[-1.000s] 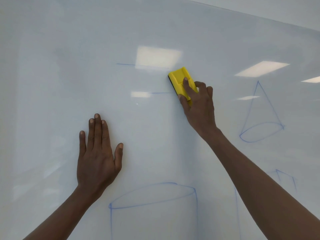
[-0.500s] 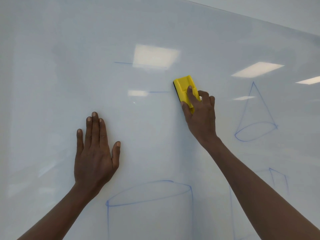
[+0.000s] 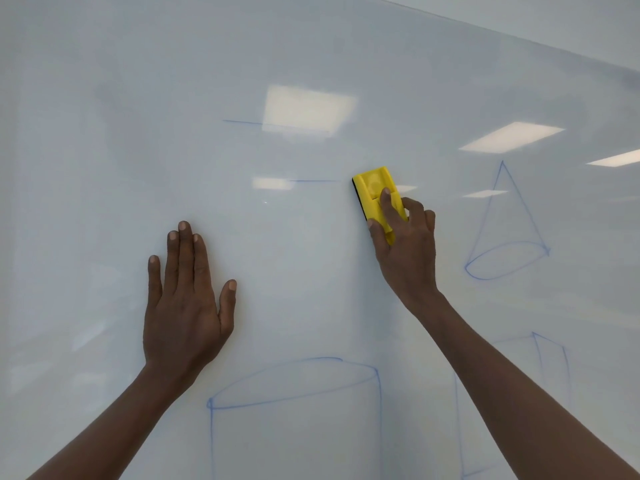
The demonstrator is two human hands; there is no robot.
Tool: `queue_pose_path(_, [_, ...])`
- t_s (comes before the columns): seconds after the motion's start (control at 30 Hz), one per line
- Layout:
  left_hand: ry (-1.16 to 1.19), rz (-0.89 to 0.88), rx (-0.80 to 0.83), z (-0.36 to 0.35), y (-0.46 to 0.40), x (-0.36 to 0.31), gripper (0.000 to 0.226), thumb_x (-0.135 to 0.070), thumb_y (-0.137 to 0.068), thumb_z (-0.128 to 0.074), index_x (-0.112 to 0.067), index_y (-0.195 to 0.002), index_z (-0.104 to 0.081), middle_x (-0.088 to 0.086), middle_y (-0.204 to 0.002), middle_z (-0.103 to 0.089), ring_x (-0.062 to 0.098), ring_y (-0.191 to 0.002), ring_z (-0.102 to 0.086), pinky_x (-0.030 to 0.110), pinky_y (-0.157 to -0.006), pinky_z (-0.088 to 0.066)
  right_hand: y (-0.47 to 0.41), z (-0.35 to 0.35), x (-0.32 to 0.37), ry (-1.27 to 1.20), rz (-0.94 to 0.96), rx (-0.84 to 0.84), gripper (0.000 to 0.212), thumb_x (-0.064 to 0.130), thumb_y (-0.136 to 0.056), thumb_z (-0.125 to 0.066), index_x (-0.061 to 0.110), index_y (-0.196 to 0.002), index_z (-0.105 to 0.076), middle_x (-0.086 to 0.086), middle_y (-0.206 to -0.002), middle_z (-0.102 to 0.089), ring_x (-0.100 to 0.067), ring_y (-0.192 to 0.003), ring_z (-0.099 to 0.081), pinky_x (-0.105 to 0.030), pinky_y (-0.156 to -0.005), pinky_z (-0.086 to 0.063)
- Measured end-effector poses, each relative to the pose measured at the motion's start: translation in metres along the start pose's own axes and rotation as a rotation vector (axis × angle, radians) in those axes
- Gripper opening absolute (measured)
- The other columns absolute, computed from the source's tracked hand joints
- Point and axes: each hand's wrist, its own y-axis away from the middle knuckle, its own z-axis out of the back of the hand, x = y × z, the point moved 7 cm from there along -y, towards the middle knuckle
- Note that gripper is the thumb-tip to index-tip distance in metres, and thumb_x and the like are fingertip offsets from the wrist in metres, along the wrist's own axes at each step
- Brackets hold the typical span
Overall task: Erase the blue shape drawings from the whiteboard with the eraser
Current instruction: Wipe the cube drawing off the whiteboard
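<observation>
I see my right hand (image 3: 405, 251) closed around the yellow eraser (image 3: 375, 199), thumb on its left edge and fingers over its back, with its dark pad pressed flat to the whiteboard (image 3: 104, 133). The eraser sits upper middle of the board, tilted a little, just right of a short blue stroke (image 3: 313, 181). My left hand (image 3: 187, 306) lies open and flat on the board, lower left, fingers spread upward, holding nothing; it looks like a brace.

I judge the work to be well short of finished. The middle of the board around the eraser is mostly wiped, and only two thin leftovers show there: that short stroke beside the eraser, and a longer faint line (image 3: 242, 122) higher up, running into a ceiling-light glare. I read these as remains of a shape largely rubbed out.

Left to do, as far as I can see: a cone (image 3: 505, 244) to the right, whole; a cylinder (image 3: 294, 393) below the middle, whole at its top and running off the bottom edge; and a boxy shape (image 3: 550, 358) at lower right, partly hidden behind my forearm. None looks touched. I would clear the two leftover lines next, the nearer being close to the pad's left edge.
</observation>
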Motion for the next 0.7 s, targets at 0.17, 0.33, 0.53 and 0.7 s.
queue_pose_path(0.17, [0.001,-0.001,-0.004,0.000,0.000,0.000,0.075,-0.042,-0.108,-0.030,0.006,-0.164,-0.015,0.021,-0.175,-0.010,0.032,-0.164,-0.008,0.053,-0.132,-0.010,0.033,-0.003,0.014,0.008,0.120,0.041,0.048,0.028,-0.098,-0.058,0.019,-0.145,-0.048,-0.015,-0.130,-0.053,-0.033,-0.101,-0.045,-0.043,-0.080,-0.049])
queue_pose_path(0.33, [-0.001,0.007,-0.004,0.000,0.000,0.001,0.075,-0.041,-0.107,-0.031,0.007,-0.164,-0.016,0.021,-0.175,-0.010,0.032,-0.163,-0.008,0.052,-0.132,-0.009,0.048,0.002,0.003,0.038,0.165,0.050,0.047,0.028,-0.098,-0.060,0.019,-0.143,-0.050,-0.014,-0.130,-0.054,-0.032,-0.099,-0.047,-0.045,-0.079,-0.051])
queue_pose_path(0.53, [-0.006,0.004,-0.005,0.001,0.000,0.000,0.075,-0.041,-0.108,-0.030,0.006,-0.164,-0.017,0.021,-0.175,-0.011,0.033,-0.163,-0.011,0.051,-0.132,-0.009,0.008,0.000,0.016,0.005,0.106,-0.003,0.047,0.024,-0.097,-0.060,0.018,-0.143,-0.052,-0.016,-0.133,-0.054,-0.035,-0.101,-0.046,-0.043,-0.085,-0.046])
queue_pose_path(0.7, [-0.009,0.011,0.006,0.000,0.000,0.000,0.076,-0.042,-0.107,-0.031,0.006,-0.164,-0.017,0.020,-0.175,-0.010,0.032,-0.163,-0.011,0.053,-0.132,-0.011,-0.005,-0.010,0.045,0.007,0.165,0.012,0.046,0.023,-0.098,-0.057,0.022,-0.144,-0.050,-0.012,-0.139,-0.051,-0.035,-0.104,-0.046,-0.042,-0.087,-0.043])
